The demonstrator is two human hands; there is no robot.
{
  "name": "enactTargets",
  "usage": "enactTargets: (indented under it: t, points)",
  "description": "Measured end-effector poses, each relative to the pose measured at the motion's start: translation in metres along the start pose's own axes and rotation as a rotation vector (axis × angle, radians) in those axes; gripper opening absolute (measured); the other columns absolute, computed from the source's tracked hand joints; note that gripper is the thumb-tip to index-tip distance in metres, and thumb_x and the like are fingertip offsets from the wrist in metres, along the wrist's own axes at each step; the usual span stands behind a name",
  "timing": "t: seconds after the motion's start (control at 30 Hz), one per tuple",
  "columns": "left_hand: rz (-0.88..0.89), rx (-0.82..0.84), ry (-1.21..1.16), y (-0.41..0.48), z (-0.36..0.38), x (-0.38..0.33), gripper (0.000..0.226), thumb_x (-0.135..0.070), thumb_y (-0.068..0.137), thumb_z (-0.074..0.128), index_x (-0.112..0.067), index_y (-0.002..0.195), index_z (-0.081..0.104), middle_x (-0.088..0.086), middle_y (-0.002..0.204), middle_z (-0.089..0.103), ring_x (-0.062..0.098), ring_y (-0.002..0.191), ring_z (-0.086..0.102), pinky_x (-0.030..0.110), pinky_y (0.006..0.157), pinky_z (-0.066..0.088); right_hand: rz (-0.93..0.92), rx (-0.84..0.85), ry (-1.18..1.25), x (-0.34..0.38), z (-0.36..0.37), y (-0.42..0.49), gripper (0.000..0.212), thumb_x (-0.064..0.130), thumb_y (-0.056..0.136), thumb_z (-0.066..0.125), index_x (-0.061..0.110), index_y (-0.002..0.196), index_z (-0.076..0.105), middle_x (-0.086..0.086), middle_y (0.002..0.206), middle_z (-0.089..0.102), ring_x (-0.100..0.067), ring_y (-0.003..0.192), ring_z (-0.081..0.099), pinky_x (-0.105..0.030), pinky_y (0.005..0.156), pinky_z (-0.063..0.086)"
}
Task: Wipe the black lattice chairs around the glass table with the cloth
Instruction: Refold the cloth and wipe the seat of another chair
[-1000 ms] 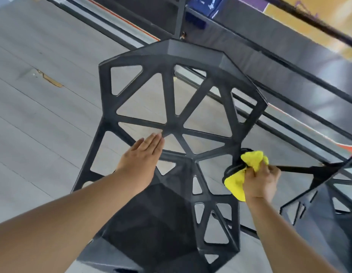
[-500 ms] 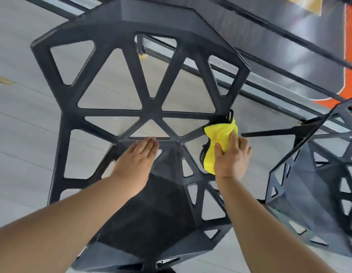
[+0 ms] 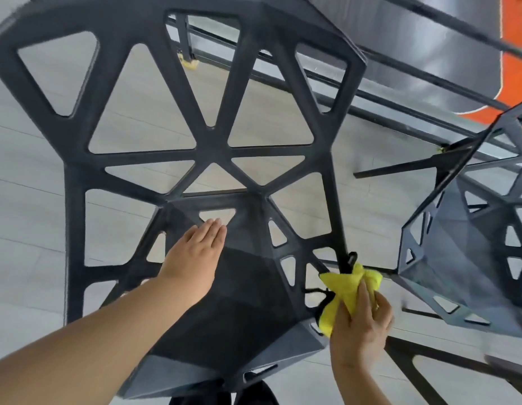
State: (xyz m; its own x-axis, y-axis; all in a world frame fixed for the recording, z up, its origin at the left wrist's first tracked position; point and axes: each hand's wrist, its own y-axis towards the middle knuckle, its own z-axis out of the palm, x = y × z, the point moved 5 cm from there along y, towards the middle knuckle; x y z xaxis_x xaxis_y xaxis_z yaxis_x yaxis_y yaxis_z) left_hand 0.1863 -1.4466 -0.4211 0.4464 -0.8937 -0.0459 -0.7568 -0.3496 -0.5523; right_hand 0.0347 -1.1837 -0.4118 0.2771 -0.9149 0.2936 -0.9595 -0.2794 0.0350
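Wiping the chair (image 3: pixel 213 159) edge, the right hand (image 3: pixel 360 323) squeezes the yellow cloth (image 3: pixel 345 287) while the left hand (image 3: pixel 192 258) lies flat and open on the seat; next, probably rub farther along.

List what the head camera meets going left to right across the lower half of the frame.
Left hand flat on the near chair's seat → yellow cloth → right hand → second chair.

Bunched yellow cloth (image 3: pixel 345 290) against black lattice chair (image 3: pixel 195 147)
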Motion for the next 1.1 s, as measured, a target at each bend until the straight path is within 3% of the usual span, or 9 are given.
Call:
enactTargets:
  t: [0.2, 0.27, 0.33, 0.4, 0.5, 0.67, 0.77, 0.93, 1.1]
  points:
    - [-0.038, 0.075, 0.028, -0.006, 0.025, 0.025, 0.073, -0.026, 0.097, 0.037, -0.004, 0.147, -0.012, 0.013, 0.157, -0.01, 0.024, 0.145, -0.006, 0.037, 0.118, 0.0, -0.419, -0.103, 0.141, 0.105, 0.033, 0.008, 0.042, 0.02, 0.083, 0.055, 0.013, 0.124, 0.062, -0.011, 0.126, 0.043, -0.031, 0.099, 0.045, -0.037, 0.085, 0.042]
    - [-0.061, 0.106, 0.05, -0.007, 0.035, 0.035, 0.075, -0.027, 0.096, 0.04, -0.004, 0.147, -0.01, 0.013, 0.157, -0.009, 0.026, 0.145, -0.005, 0.038, 0.118, 0.001, -0.483, -0.014, 0.076, 0.132, 0.06, 0.018, 0.045, 0.02, 0.083, 0.057, 0.013, 0.127, 0.06, -0.01, 0.129, 0.044, -0.03, 0.096, 0.043, -0.039, 0.082, 0.044]
    - [-0.095, 0.126, 0.062, -0.009, 0.046, 0.047, 0.077, -0.026, 0.095, 0.044, -0.004, 0.147, -0.008, 0.014, 0.157, -0.006, 0.026, 0.145, -0.003, 0.039, 0.119, 0.001, -0.481, 0.179, -0.092, 0.149, 0.097, 0.025, 0.054, 0.027, 0.088, 0.056, 0.016, 0.14, 0.045, -0.011, 0.145, 0.037, -0.035, 0.115, 0.041, -0.048, 0.093, 0.044]
    - [-0.149, 0.143, 0.072, -0.012, 0.056, 0.059, 0.076, -0.022, 0.095, 0.042, -0.003, 0.147, -0.01, 0.015, 0.157, -0.008, 0.027, 0.145, -0.005, 0.04, 0.118, 0.0, -0.468, 0.394, -0.257, 0.157, 0.134, 0.025, 0.067, 0.044, 0.096, 0.039, 0.018, 0.151, 0.011, -0.01, 0.159, 0.003, -0.036, 0.142, 0.008, -0.05, 0.115, 0.018]
    - [-0.211, 0.156, 0.137, -0.017, 0.074, 0.081, 0.081, -0.025, 0.097, 0.039, 0.002, 0.137, -0.026, 0.02, 0.153, -0.021, 0.032, 0.143, -0.016, 0.044, 0.116, -0.008, -0.401, 0.433, -0.265, 0.168, 0.167, 0.015, 0.078, 0.054, 0.094, 0.031, 0.017, 0.15, -0.009, -0.012, 0.156, -0.018, -0.035, 0.141, -0.021, -0.047, 0.116, -0.011]
    - [-0.262, 0.115, 0.082, -0.019, 0.093, 0.094, 0.089, -0.026, 0.098, 0.041, 0.01, 0.126, -0.036, 0.03, 0.143, -0.032, 0.039, 0.139, -0.022, 0.045, 0.114, -0.012, -0.302, 0.381, -0.147, 0.179, 0.177, 0.0, 0.081, 0.048, 0.091, 0.047, 0.019, 0.151, -0.001, -0.01, 0.158, -0.01, -0.031, 0.143, -0.019, -0.043, 0.117, -0.005]
    - [-0.264, 0.085, 0.051, -0.014, 0.094, 0.093, 0.086, -0.017, 0.098, 0.041, 0.011, 0.124, -0.037, 0.031, 0.135, -0.037, 0.041, 0.139, -0.021, 0.045, 0.114, -0.011, -0.409, 0.394, -0.012, 0.215, 0.189, -0.025, 0.076, 0.031, 0.088, 0.056, 0.016, 0.151, 0.015, -0.012, 0.158, 0.007, -0.035, 0.145, 0.0, -0.045, 0.118, 0.008]
    - [-0.215, 0.089, 0.097, -0.015, 0.089, 0.095, 0.083, -0.02, 0.098, 0.041, 0.011, 0.127, -0.03, 0.031, 0.147, -0.023, 0.041, 0.139, -0.018, 0.045, 0.115, -0.009, -0.421, 0.403, 0.16, 0.246, 0.202, -0.052, 0.073, 0.009, 0.085, 0.058, 0.018, 0.149, 0.024, -0.01, 0.157, 0.013, -0.032, 0.145, 0.002, -0.039, 0.115, 0.007]
    - [-0.21, 0.104, 0.113, -0.014, 0.082, 0.097, 0.075, -0.021, 0.099, 0.035, 0.01, 0.136, -0.023, 0.029, 0.15, -0.019, 0.039, 0.141, -0.015, 0.044, 0.115, -0.007, -0.824, 0.5, 0.224, 0.259, 0.197, -0.061, 0.069, 0.004, 0.082, 0.062, 0.017, 0.144, 0.037, -0.007, 0.154, 0.026, -0.03, 0.143, 0.013, -0.041, 0.114, 0.011]
